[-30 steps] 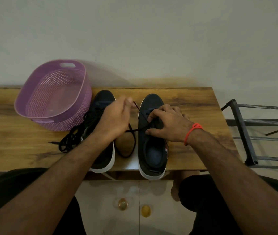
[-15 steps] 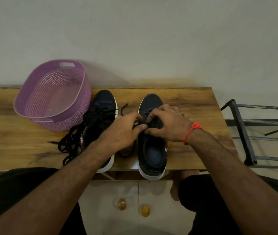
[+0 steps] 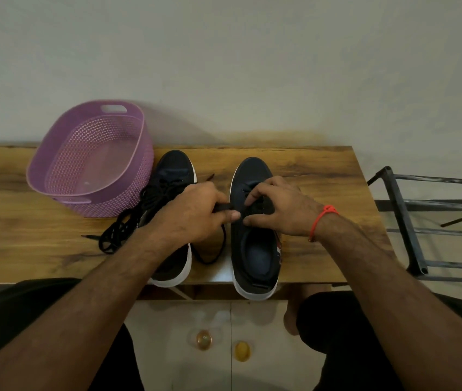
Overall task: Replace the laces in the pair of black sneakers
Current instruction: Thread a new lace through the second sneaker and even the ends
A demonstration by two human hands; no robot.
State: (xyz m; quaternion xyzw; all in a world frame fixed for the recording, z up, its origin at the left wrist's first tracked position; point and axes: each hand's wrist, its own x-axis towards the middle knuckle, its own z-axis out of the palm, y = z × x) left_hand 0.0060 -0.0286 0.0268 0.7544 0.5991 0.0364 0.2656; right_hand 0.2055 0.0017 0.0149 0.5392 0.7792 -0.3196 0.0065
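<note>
On the worn wooden bench [image 3: 308,176] against the wall, two black low-top sneakers with white soles are sitting side by side, and the person is working on the right-hand sneaker [image 3: 253,249]. The left hand [image 3: 193,213] is curling its fingers and thumb around a flat black lace [image 3: 222,206], pinching the end just at that shoe's inner edge. The right hand [image 3: 277,210] is bending over the eyelet area, fingertips gripping the upper and thumb pressing near the tongue; whether it is also touching the lace, I cannot tell.

To do this well, I'd judge the lace tip should be fed flat and untwisted while the right hand is steadying the eyelet row, then drawn snug and even.

Both shoes are lying with their long axes running from the bench's near edge toward the wall, toes pointing at the wall, heels overhanging toward the person. A slack loop of lace is trailing on the wood between them. The left-hand sneaker [image 3: 175,170] is carrying a loose tangle of black laces [image 3: 128,221], beside a purple perforated plastic basket [image 3: 63,165].
</note>
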